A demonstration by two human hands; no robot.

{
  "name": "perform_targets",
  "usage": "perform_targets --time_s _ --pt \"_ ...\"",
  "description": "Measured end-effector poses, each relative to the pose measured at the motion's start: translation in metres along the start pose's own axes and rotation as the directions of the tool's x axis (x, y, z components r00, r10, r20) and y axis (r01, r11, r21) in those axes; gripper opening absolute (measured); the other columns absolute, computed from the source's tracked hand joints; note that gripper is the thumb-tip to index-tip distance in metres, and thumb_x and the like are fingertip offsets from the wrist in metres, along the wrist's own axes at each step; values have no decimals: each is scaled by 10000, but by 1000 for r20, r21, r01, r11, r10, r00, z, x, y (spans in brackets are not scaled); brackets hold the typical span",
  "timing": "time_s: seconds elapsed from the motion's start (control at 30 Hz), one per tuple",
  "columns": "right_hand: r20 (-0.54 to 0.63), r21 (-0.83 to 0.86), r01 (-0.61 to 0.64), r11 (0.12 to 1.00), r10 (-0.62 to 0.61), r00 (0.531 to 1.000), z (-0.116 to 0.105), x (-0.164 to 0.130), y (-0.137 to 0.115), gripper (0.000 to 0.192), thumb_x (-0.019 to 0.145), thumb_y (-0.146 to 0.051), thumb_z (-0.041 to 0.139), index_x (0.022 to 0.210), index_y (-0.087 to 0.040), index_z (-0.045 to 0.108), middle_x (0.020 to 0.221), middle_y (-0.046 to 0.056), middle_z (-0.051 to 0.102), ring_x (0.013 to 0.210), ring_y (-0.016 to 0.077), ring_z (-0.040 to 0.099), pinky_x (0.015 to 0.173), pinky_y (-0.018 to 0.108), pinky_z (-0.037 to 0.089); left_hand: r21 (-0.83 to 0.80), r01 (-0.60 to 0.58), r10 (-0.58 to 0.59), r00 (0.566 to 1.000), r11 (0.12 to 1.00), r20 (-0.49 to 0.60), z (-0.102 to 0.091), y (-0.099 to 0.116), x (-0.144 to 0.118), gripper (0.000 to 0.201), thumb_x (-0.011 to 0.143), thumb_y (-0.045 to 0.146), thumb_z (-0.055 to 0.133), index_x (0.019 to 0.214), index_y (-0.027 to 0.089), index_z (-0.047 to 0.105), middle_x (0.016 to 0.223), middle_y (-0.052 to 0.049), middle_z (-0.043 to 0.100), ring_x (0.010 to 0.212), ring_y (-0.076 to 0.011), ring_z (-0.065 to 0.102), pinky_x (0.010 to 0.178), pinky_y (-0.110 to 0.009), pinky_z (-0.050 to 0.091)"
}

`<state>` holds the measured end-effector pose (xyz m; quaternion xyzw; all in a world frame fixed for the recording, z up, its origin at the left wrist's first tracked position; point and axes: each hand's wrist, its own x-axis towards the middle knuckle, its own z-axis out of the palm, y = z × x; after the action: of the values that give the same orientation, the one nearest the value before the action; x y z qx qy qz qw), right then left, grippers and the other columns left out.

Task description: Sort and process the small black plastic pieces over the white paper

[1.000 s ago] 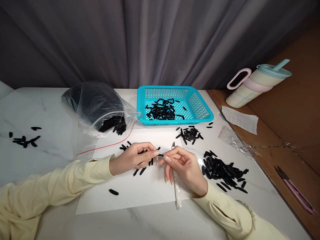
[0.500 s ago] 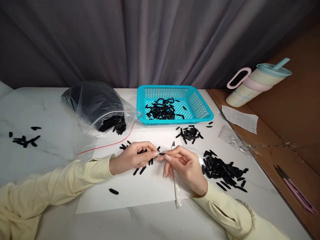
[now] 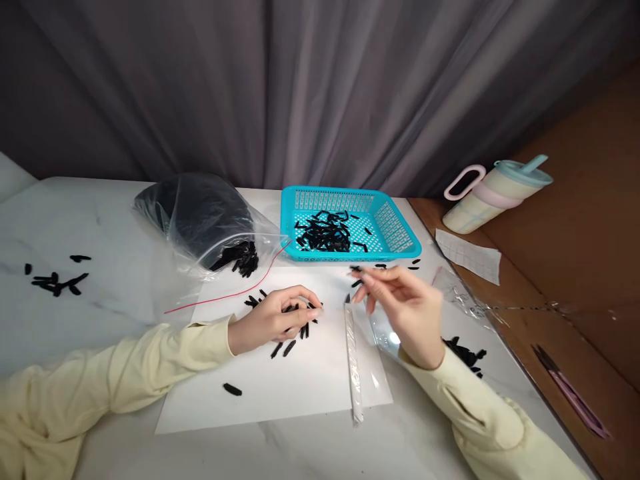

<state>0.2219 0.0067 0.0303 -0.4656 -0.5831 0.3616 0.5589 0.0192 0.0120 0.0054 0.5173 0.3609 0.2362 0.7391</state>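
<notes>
1. Left hand [image 3: 273,322] rests on the white sheet [image 3: 280,387], fingers curled over loose black pieces [image 3: 289,347]; whether it grips any, can't tell.
2. Right hand [image 3: 405,307] raised above the sheet's 2 o'clock corner, thumb and forefinger pinching a small black piece [image 3: 356,269].
3. Pinched piece: long axis roughly 3–9 o'clock, free end pointing to 9; it sits just at 6 o'clock of the blue basket [image 3: 350,223].
4. Craft knife [image 3: 353,360] lies on the sheet, long axis 12–6, blade tip at 12.
</notes>
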Motion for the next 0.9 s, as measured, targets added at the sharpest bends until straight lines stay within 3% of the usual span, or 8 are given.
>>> perform_targets --time_s 0.1,0.2,0.3,0.37,0.43,0.57,0.73,0.9 --pt "44 -275 103 956 -94 995 -8 38 -9 81 816 -208 582 875 -165 617 781 56 700 542 147 642 416 237 472 -21 0 0 1000 1000 22 -1 0 0 284 767 351 628 949 171 503 590 91 379 381 -11 293 351 -168 158" --pt "214 -638 309 705 -223 951 -7 55 -10 264 838 -176 531 1097 -182 583 808 54 706 592 169 655 584 300 522 -9 -10 10 999 1000 33 -2 -2 -1 324 753 313 645 995 188 471 606 97 389 411 -23 317 381 -172 224" --pt "417 -674 535 509 -336 845 5 41 -9 247 872 -119 420 1023 -174 608 900 93 693 803 215 656 699 327 517 95 -76 71 996 993 51 -2 -5 -2 368 765 268 630 1067 192 434 595 95 426 468 -58 378 460 -202 312" --pt "548 -605 615 506 -296 782 15 23 -11 299 862 -58 358 992 -165 605 852 98 674 807 210 637 686 315 512 162 -132 123 990 978 66 -3 -7 -1 421 766 246 630 1116 178 406 588 89 452 530 -86 422 533 -229 353" --pt "685 -488 656 576 -214 696 22 6 -12 331 831 -21 348 1006 -159 592 840 93 655 815 204 617 676 308 513 185 -186 175 982 965 77 -3 -8 0 462 751 229 645 1131 166 390 629 74 475 604 -104 458 597 -246 376" --pt "822 -372 690 621 -125 556 26 -10 -11 441 749 17 378 1121 -152 544 1025 111 606 928 212 579 633 290 509 176 -263 247 963 948 108 -4 -11 2 470 717 189 665 1106 169 402 878 1 520 798 -129 504 715 -268 409" --pt "843 -360 740 569 -141 518 24 -11 -8 376 748 9 400 1058 -138 555 998 106 609 925 219 562 564 270 477 151 -261 230 954 954 193 -5 -14 1 501 722 155 643 1143 174 371 964 -27 536 857 -144 522 774 -292 413" --pt "823 -317 691 650 -174 541 23 -16 -1 210 877 -81 358 982 -133 533 893 99 621 825 197 588 574 273 486 185 -252 203 947 950 248 -4 -11 0 452 708 135 641 1086 171 395 822 24 505 768 -124 516 708 -255 400"
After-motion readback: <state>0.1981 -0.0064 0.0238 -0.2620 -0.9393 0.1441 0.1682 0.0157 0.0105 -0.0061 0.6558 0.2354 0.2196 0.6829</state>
